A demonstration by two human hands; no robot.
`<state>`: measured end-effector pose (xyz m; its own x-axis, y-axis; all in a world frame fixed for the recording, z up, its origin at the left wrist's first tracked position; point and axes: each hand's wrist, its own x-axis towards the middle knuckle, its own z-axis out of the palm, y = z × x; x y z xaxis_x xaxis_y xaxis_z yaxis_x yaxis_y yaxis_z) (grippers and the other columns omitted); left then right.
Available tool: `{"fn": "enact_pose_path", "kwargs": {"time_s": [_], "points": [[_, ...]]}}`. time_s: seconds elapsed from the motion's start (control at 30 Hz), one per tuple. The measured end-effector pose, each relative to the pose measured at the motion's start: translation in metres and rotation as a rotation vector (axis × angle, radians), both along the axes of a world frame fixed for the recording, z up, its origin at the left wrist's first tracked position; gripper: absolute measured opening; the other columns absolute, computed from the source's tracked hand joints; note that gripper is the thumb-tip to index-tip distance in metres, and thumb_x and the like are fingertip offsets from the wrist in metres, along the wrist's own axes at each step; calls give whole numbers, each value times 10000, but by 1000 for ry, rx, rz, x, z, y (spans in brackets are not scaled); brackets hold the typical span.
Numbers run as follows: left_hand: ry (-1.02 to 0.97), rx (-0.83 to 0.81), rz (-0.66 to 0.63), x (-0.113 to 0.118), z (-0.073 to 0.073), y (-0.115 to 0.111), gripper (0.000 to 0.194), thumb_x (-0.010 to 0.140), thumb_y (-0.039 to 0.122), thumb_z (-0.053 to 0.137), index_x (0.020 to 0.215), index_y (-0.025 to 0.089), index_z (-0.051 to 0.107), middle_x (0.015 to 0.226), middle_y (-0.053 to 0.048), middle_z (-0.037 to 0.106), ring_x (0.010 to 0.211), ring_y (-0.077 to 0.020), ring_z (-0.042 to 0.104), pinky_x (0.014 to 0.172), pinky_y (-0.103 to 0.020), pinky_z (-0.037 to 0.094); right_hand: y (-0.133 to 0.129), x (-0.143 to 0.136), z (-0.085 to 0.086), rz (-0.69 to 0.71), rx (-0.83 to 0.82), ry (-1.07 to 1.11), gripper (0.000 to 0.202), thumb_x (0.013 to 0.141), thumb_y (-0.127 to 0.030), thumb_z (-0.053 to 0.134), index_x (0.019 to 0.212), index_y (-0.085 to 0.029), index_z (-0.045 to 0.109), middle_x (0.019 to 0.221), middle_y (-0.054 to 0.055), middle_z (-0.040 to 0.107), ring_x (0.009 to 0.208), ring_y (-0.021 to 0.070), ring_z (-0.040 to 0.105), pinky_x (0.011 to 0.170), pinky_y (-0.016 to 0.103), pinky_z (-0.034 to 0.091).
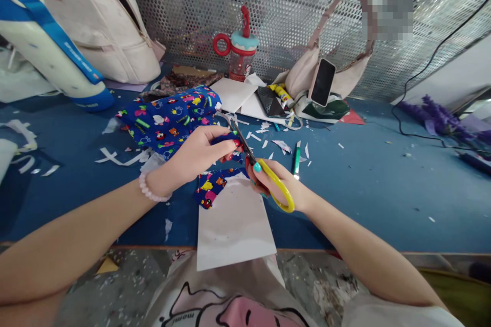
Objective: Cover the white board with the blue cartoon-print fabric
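Observation:
My right hand is closed around the yellow handle of a pair of scissors, whose dark blades point up and to the left. Pinched in the fingers of my left hand is a piece of blue patterned fabric, right beside the blades. A larger blue cloth with cartoon animals lies behind my left hand. Below both hands, a white sheet of paper sticks out over the table's front edge, with a blue patterned fabric scrap on its upper left part.
Paper scraps litter the blue table. A green pen-like item lies right of the scissors. Behind stand a red cup, a pink handbag, a phone, a backpack and a large bottle. Purple flowers lie far right.

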<state>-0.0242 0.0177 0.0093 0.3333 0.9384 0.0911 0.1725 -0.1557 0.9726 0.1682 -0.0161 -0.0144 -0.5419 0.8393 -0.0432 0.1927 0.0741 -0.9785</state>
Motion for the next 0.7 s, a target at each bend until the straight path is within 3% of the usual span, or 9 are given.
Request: {"fn": "enact_pose_path", "kwargs": {"time_s": [0.17,0.4,0.7], "points": [[24,5,9,-1,-2,1,165,695,321,566,616,177,584,586,29,581,562,-97,508,567,-224,414,0,0,-3,10,-43,6,503,845,-675,538,678,-230,374,512,-92,336,430,64,270,407,229,198],[48,48,-71,-2,2,3,165,690,295,555,568,185,550,561,27,546,547,-99,477,557,-231,393,-1,1,-3,7,27,9,474,874,-626,536,671,-218,404,553,-73,383,462,69,314,450,239,273],[118,47,-74,-5,1,5,169,698,314,556,599,186,603,585,15,569,558,-109,483,541,-231,393,0,1,-5,18,-22,36,497,848,-652,558,670,-226,372,548,-80,369,445,63,293,423,228,237]]}}
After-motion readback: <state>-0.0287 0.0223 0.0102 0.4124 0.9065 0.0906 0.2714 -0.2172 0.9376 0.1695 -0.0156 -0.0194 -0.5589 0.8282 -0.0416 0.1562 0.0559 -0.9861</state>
